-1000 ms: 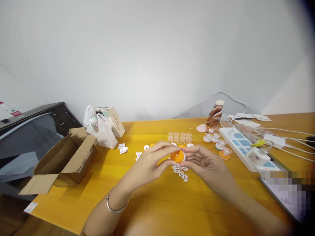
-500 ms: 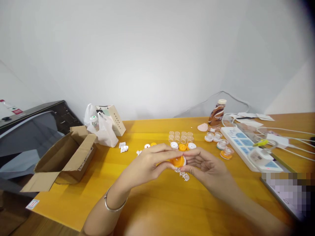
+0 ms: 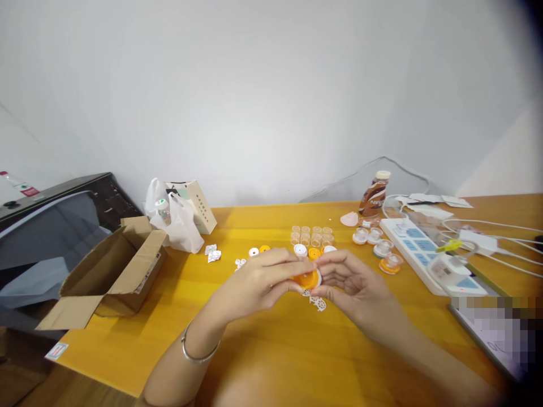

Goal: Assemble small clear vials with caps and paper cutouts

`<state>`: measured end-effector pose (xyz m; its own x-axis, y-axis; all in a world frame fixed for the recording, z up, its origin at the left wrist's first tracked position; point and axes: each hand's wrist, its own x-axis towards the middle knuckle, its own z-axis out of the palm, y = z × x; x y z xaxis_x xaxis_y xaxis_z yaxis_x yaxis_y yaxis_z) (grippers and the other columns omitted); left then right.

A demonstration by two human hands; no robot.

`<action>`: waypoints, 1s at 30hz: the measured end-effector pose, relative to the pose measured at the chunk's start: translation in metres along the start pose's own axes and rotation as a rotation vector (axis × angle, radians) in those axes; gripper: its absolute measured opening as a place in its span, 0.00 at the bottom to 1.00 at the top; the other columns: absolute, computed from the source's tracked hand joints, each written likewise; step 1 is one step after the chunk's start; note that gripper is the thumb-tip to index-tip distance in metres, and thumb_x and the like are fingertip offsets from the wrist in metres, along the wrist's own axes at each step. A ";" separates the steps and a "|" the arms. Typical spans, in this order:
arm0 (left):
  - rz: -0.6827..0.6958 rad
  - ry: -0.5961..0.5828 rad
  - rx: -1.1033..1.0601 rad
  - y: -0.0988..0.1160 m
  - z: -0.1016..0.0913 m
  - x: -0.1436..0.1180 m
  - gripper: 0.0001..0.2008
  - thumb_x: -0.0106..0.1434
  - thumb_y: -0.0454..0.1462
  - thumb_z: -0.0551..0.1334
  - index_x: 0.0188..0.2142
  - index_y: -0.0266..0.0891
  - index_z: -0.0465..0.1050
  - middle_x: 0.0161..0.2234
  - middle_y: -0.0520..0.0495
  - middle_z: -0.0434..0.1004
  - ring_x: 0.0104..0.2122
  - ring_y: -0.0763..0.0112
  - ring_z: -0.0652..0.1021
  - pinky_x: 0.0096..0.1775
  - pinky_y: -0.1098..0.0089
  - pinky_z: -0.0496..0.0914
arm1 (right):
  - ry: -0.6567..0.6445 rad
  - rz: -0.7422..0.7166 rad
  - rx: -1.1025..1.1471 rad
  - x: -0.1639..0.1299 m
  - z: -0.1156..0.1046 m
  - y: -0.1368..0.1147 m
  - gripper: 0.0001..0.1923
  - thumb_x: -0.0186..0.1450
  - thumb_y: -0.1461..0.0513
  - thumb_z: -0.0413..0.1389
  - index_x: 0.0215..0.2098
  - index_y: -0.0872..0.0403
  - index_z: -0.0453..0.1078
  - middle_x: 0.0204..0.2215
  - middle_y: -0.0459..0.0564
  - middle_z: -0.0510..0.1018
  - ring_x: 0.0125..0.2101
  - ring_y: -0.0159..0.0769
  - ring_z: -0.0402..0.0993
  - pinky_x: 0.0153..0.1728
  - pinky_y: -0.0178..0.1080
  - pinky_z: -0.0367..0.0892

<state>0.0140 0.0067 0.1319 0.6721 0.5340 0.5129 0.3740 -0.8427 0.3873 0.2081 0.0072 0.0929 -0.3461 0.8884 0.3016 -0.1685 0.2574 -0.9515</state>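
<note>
Orange cap [image 3: 307, 278] (with a white rim) sits pinched between the fingers of the left hand [image 3: 254, 285] and right hand [image 3: 356, 285], just above the yellow desk [image 3: 271, 350].

The surface [image 3: 263, 350] lies bare toward 6 o'clock, below both wrists. At 12 o'clock small caps [image 3: 311, 236] crowd the way; at 2 o'clock a power strip [image 3: 424, 251] with cables blocks; at 9 o'clock stands an open cardboard box [image 3: 112, 271].
</note>
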 end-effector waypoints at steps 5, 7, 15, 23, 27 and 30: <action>-0.041 0.005 -0.026 -0.002 0.001 0.001 0.17 0.63 0.35 0.55 0.52 0.40 0.63 0.38 0.44 0.71 0.37 0.72 0.72 0.39 0.70 0.69 | -0.005 0.120 0.162 0.005 0.001 0.000 0.15 0.51 0.65 0.63 0.35 0.51 0.66 0.24 0.42 0.77 0.26 0.31 0.75 0.31 0.34 0.70; -0.049 0.005 -0.022 -0.004 0.001 0.001 0.17 0.63 0.35 0.55 0.52 0.40 0.63 0.39 0.44 0.70 0.37 0.72 0.72 0.39 0.70 0.69 | 0.011 0.184 0.205 0.007 0.002 0.004 0.15 0.49 0.65 0.65 0.34 0.51 0.67 0.24 0.42 0.77 0.26 0.30 0.74 0.31 0.34 0.69; -0.147 -0.050 0.100 -0.003 0.001 0.002 0.16 0.62 0.37 0.56 0.49 0.39 0.65 0.37 0.46 0.70 0.36 0.71 0.71 0.40 0.68 0.68 | 0.064 0.219 0.199 0.008 0.007 0.014 0.15 0.48 0.61 0.65 0.34 0.52 0.71 0.28 0.45 0.79 0.27 0.32 0.74 0.34 0.38 0.70; -0.103 -0.125 0.058 0.002 -0.005 -0.002 0.18 0.63 0.34 0.54 0.53 0.43 0.62 0.39 0.45 0.67 0.38 0.71 0.70 0.41 0.69 0.68 | 0.020 0.198 0.206 0.006 0.011 0.009 0.14 0.49 0.63 0.64 0.34 0.51 0.71 0.27 0.45 0.78 0.28 0.31 0.74 0.35 0.38 0.70; -0.114 -0.139 0.083 0.000 -0.007 -0.002 0.19 0.63 0.36 0.54 0.54 0.45 0.61 0.40 0.45 0.67 0.38 0.71 0.70 0.41 0.68 0.68 | -0.008 0.182 0.230 0.006 0.009 0.014 0.14 0.51 0.62 0.63 0.36 0.52 0.70 0.27 0.44 0.78 0.29 0.30 0.74 0.36 0.37 0.69; -0.140 -0.141 0.122 0.000 -0.006 -0.002 0.19 0.63 0.36 0.54 0.54 0.46 0.61 0.40 0.45 0.66 0.39 0.71 0.70 0.42 0.67 0.69 | -0.053 0.177 0.225 0.007 0.008 0.017 0.13 0.55 0.60 0.61 0.39 0.52 0.70 0.29 0.45 0.78 0.31 0.30 0.74 0.37 0.37 0.69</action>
<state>0.0086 0.0062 0.1347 0.6880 0.6383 0.3454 0.5383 -0.7680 0.3471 0.1959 0.0148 0.0789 -0.4355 0.8892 0.1404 -0.2991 0.0042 -0.9542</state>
